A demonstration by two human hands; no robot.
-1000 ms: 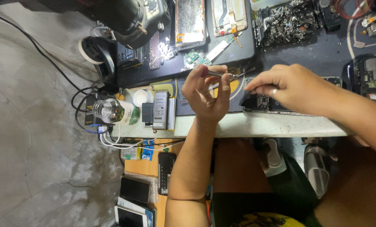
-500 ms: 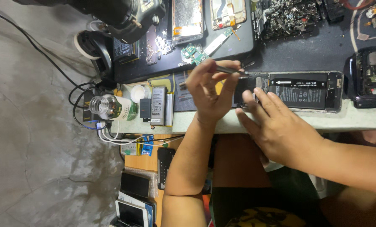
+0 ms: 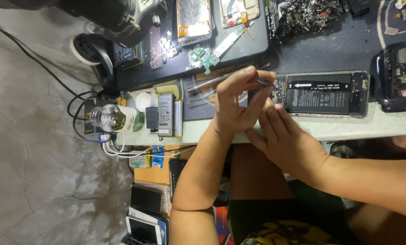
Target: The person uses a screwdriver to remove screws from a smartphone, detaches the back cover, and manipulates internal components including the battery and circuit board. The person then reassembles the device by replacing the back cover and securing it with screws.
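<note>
The opened phone (image 3: 323, 94) lies flat on the worktop (image 3: 348, 129) near its front edge, back cover off and black battery showing. The left hand (image 3: 237, 106) has its fingers (image 3: 246, 84) pinched around a thin metal tool (image 3: 267, 83), probably tweezers, though the tip is too small to tell, poised at the phone's camera end. The right hand (image 3: 286, 140) rests with fingers loose and spread against the phone's near edge, gripping nothing. They look mid-way through picking at a small part, which needs a steady tip.
</note>
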